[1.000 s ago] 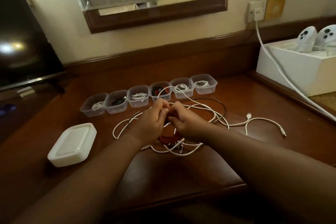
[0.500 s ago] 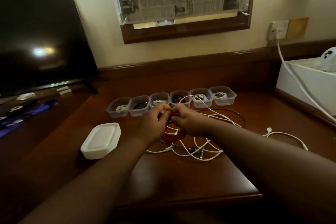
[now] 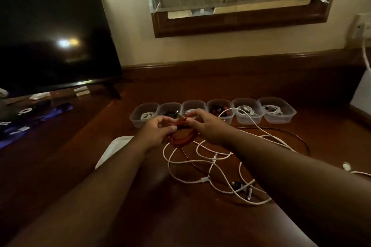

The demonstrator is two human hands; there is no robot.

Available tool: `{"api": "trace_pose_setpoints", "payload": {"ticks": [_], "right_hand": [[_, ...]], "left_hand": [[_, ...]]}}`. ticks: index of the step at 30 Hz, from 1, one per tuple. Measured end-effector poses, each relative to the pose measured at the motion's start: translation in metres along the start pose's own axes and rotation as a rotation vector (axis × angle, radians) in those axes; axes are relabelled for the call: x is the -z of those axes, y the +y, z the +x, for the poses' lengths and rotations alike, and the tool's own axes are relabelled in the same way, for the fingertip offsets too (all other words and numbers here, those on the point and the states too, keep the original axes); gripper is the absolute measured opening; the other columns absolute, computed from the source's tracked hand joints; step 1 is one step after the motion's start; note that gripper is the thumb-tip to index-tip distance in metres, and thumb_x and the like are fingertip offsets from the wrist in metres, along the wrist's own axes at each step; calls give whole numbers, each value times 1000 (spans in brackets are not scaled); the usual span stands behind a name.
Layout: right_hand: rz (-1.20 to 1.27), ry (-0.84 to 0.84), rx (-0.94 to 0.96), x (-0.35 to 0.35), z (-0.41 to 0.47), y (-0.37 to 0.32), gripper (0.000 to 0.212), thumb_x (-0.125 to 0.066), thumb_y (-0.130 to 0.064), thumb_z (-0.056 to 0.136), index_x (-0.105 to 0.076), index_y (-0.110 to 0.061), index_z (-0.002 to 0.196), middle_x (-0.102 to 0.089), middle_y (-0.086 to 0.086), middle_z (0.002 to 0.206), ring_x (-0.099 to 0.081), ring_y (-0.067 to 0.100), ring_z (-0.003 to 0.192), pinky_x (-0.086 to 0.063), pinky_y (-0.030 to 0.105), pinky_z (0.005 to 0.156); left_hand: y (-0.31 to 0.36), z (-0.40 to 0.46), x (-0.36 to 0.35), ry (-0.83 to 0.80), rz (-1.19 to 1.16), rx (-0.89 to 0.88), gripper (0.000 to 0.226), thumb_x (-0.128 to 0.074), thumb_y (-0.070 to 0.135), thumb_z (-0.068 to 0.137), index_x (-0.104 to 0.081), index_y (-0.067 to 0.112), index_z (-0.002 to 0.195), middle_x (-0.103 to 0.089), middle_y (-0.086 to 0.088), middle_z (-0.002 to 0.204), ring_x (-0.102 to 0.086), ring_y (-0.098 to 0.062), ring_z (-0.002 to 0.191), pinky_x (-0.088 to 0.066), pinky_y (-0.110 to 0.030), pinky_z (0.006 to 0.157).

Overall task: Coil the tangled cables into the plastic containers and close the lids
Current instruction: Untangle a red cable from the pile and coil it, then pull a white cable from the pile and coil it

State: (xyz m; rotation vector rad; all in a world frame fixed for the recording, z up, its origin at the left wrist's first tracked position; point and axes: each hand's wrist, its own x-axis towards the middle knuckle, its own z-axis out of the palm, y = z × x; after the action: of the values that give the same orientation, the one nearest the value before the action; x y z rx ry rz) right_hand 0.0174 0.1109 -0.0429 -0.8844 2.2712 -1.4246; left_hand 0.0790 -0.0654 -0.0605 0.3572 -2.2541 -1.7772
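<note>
- Left hand (image 3: 158, 133) and right hand (image 3: 207, 126), each grip pinching the red cable (image 3: 181, 138) coil at frame centre
- Six plastic containers (image 3: 278, 113) lined behind; white cables (image 3: 212, 166) tangled on the table (image 3: 200, 216)

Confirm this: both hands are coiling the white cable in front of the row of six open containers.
Wrong colour. In the head view the left hand and right hand hold the red cable; the white cables lie loose on the table. The six containers are open.
</note>
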Motion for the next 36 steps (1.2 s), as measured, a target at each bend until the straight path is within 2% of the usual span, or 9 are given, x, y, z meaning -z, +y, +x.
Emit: {"api": "trace_pose_setpoints", "payload": {"ticks": [4,8,11,13,17,20,28,33,36], "right_hand": [[-176,14,-14,-5,32,18,46,-45,-37,103,-38,-19,146,-52,9,138,-53,16,112,-45,29,88],[-477,-97,-25,-11,54,46,52,-53,-37,100,-38,-19,147,-51,6,142,-52,18,122,-45,31,94],[-606,-152,-17,-13,67,60,54,-54,-38,99,-39,-20,147,-45,4,149,-46,21,132,-41,33,104],[-627,-166,-22,-14,77,70,54,-54,-41,98,-40,-21,146,-45,2,148,-45,20,132,-41,34,105],[-658,-172,17,-19,90,87,45,-58,-46,95,-50,-27,135,-51,-4,136,-49,15,121,-45,32,101],[-705,-150,116,-22,89,99,49,-56,-51,93,-49,-28,136,-47,-7,138,-42,13,126,-39,31,106],[-752,-130,189,-27,90,113,62,-49,-59,93,-40,-28,146,-35,-9,151,-31,11,137,-27,32,115],[-746,-120,199,-27,90,115,62,-48,-60,93,-40,-29,145,-35,-10,151,-30,9,137,-26,31,115],[-743,-117,195,-28,91,116,62,-48,-60,93,-40,-29,146,-33,-10,152,-28,10,139,-23,31,116]], "left_hand": [[-15,49,27,172,-71,70,19,-63,3,93,-64,11,111,-69,-12,103,-68,-17,82,-56,-23,63],[-28,100,55,395,-78,104,19,-58,5,97,-60,13,114,-66,-9,107,-65,-17,85,-54,-26,62],[-40,133,76,579,162,54,25,-56,11,98,-57,19,122,-64,-7,120,-63,-24,105,-54,-37,85],[-48,149,84,627,349,39,27,-53,11,99,-53,22,124,-62,-7,125,-60,-28,112,-53,-42,90],[-58,172,84,580,690,-14,35,-52,8,99,-47,19,131,-51,-11,137,-53,-34,123,-50,-44,94],[-59,182,85,510,906,-5,46,-56,4,94,-41,17,136,-45,-15,139,-51,-37,123,-50,-48,95],[-53,193,91,251,1100,166,45,-61,7,92,-44,13,132,-59,-17,122,-61,-32,105,-51,-39,79],[-55,197,93,186,1242,205,28,-59,7,92,-64,9,120,-66,-12,108,-64,-25,90,-51,-32,72],[-56,197,89,235,1268,93,37,-61,11,91,-60,12,128,-55,-10,127,-60,-26,104,-53,-36,85]]}}
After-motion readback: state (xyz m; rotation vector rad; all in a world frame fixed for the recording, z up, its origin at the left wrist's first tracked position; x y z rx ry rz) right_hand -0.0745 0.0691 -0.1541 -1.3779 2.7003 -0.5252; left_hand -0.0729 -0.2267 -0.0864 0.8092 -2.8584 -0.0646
